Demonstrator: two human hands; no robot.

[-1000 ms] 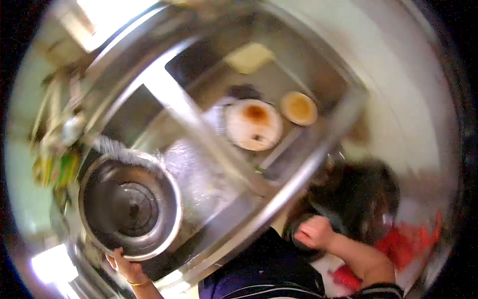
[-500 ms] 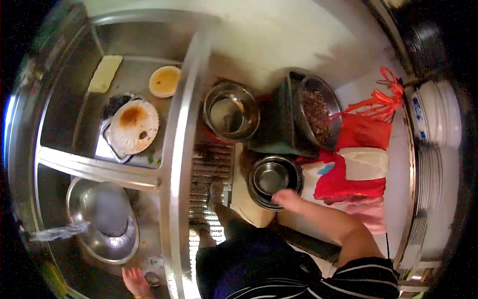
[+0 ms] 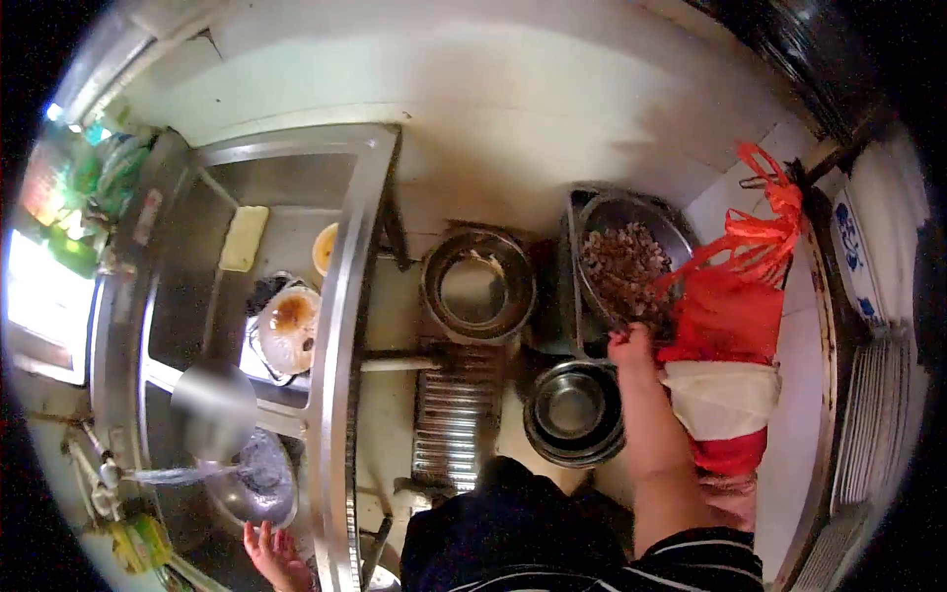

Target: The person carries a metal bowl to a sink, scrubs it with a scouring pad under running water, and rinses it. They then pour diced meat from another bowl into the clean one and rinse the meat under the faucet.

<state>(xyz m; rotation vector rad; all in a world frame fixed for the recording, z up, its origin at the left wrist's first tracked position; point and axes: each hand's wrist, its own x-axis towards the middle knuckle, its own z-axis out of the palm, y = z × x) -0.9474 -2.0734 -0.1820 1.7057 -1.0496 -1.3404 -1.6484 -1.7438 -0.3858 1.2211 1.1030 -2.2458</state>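
Observation:
My right hand (image 3: 633,345) is at the near rim of an oval metal basin (image 3: 681,237) filled with brown chopped pieces (image 3: 627,259). Its fingers look curled over that rim, though the grip is partly hidden. Just below sits a stack of round metal bowls (image 3: 570,454). My left hand (image 3: 278,558) hangs over the sink's near part, fingers spread, holding nothing. Close to it, a metal bowl (image 3: 281,498) catches water (image 3: 168,476) running from a tap (image 3: 107,474). A blurred grey round patch (image 3: 212,409) covers part of that bowl.
A steel sink (image 3: 340,395) with a divider holds a yellow block (image 3: 244,238), an orange-filled bowl (image 3: 324,249) and a stained white scalloped dish (image 3: 291,326). Another metal bowl (image 3: 529,286) stands beyond a floor grate (image 3: 457,424). Red bags (image 3: 725,316) and stacked plates (image 3: 873,424) are at right.
My right hand has moved from the stacked bowls forward to the rim of the basin of chopped pieces. The view has shifted, and my left hand remains by the sink bowl, fingers spread.

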